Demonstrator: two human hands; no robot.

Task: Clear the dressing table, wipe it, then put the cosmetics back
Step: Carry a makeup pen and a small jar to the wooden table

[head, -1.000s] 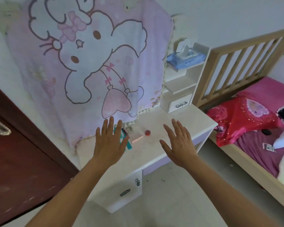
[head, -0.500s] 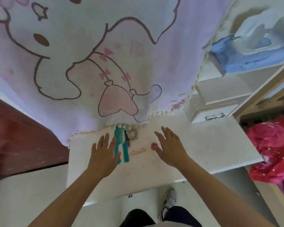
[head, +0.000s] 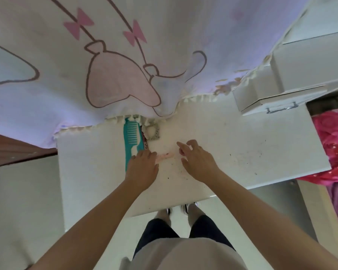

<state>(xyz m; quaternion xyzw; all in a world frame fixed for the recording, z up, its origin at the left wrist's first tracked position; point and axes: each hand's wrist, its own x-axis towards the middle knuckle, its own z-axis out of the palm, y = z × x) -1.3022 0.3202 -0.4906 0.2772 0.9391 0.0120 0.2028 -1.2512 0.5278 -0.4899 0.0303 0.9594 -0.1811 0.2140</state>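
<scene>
Step in hand: clearing, the first pick-up of loose cosmetics from the desk (head: 242, 137). The items are bunched at the back edge under the hanging cloth (head: 115, 61). Teal comb (head: 130, 137): lies lengthwise, teeth end touching the cloth fringe. Dark red tube (head: 145, 142): tight against the comb's right side. Grey hair tie (head: 153, 131): just beside the tube. Pink stick (head: 165, 156): lies crosswise between the two hands. Small red bit (head: 180, 152): under the right fingers. Left hand (head: 142, 166): grip apart, fingers laid over the comb's handle and the near end of the pink stick, closed round nothing. Right hand (head: 198, 161): grip apart, fingers hooked above the red bit; contact cannot be told. Advised handling: close the left fingers on comb and tube together, since they lie side by side. Slide them clear of the fringe before lifting, so the cloth is not dragged. Pinch the red bit from above — being small, it may skid or roll toward the front edge. Take the hair tie last. Leave the dark specks (head: 230, 154) right of the hands for the wipe. Also present: drawer unit (head: 277, 102) at the right back corner — probably fixed, so wipe round it.
</scene>
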